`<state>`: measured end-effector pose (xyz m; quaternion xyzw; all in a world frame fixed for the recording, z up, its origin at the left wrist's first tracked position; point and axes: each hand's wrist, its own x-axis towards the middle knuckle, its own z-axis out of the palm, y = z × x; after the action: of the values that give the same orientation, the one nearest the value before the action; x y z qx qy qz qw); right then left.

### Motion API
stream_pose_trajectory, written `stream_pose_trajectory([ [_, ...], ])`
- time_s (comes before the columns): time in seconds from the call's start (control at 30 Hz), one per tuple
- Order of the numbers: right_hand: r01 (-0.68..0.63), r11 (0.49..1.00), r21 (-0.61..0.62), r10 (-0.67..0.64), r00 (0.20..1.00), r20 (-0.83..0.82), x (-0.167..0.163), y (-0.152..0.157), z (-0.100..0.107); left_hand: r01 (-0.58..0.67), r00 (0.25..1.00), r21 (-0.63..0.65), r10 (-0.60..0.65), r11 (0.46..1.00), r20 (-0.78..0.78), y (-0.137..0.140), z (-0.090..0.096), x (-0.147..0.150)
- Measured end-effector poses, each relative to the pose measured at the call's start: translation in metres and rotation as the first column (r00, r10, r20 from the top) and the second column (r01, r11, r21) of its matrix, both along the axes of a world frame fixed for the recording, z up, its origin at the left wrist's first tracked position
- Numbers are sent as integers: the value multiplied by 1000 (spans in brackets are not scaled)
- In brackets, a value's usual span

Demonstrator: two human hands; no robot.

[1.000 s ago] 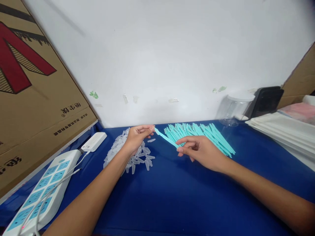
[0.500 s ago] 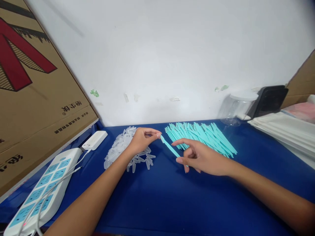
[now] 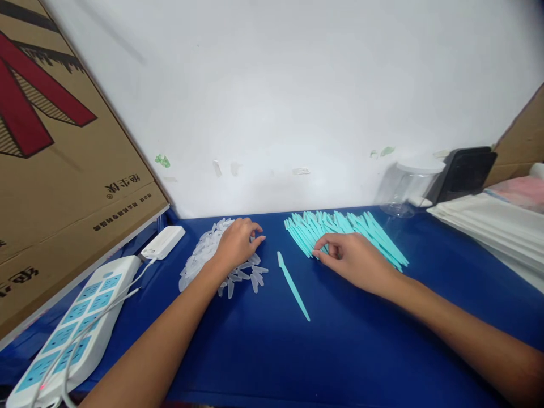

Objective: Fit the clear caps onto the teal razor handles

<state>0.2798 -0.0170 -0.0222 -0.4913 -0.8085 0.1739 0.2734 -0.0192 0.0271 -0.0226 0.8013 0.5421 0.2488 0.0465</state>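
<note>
I have a white wall (image 3: 272, 102) across the back of my view and a blue counter (image 3: 255, 357) running beneath it. A printed cardboard box (image 3: 80, 175) takes up my left side. Below it sits a white power strip (image 3: 96, 306) with blue sockets, cables crossing it; a stack of white sheets (image 3: 484, 221) lies far right. Near the back right I see a black panel (image 3: 466, 173) beside a clear jar (image 3: 414, 184). Teal sticks (image 3: 334, 222) are heaped on the right, translucent sleeves (image 3: 206, 249) on the left. The left hand (image 3: 238, 241) partly hides the sleeves, its thumb and fingers (image 3: 255, 227) slightly apart with a gap visible. The right hand (image 3: 351, 258) blocks the near part of the sticks; its thumb and forefinger almost meet there, and I cannot tell whether they pinch one. A white plug-in device (image 3: 164, 242) rests beyond the strip. One separate stick (image 3: 293, 286) lies slantwise between the hands, slim, teal, tapering toward me, its far end paler.
</note>
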Motion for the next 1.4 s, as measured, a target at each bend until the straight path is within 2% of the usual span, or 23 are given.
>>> stream_pose_trajectory([
  [0.1, 68, 997, 39, -72, 991, 116, 2, 2, 0, -7, 1000, -7, 7, 1000, -21, 1, -1, -2],
  [0.23, 107, 994, 31, -112, 971, 212, 4, 4, -2, -19, 999, -27, 17, 999, -44, 4, -4, -4],
  [0.5, 110, 994, -24, -101, 966, 239, 4, 2, 2, 10, 998, -41, -13, 999, -66, 10, -5, -16],
  [0.67, 113, 993, -32, -101, 962, 254, 3, 1, 2, -36, 983, -25, 31, 999, -181, 10, -4, -16],
  [0.97, 121, 989, -88, -92, 956, 277, 1, 1, 7, -31, 957, 25, 37, 999, -287, 6, -1, -10],
  [1.23, 117, 990, -77, -100, 976, 196, 2, 3, 5, 8, 968, 66, 8, 998, -253, 8, -7, -10],
  [1.3, 128, 990, -55, -118, 980, 159, 3, 4, 3, 6, 983, 63, 6, 998, -183, 8, -6, -9],
  [1.4, 146, 989, -36, -144, 988, 57, 5, 5, 2, 11, 999, -4, -11, 1000, 33, 7, -3, -5],
])
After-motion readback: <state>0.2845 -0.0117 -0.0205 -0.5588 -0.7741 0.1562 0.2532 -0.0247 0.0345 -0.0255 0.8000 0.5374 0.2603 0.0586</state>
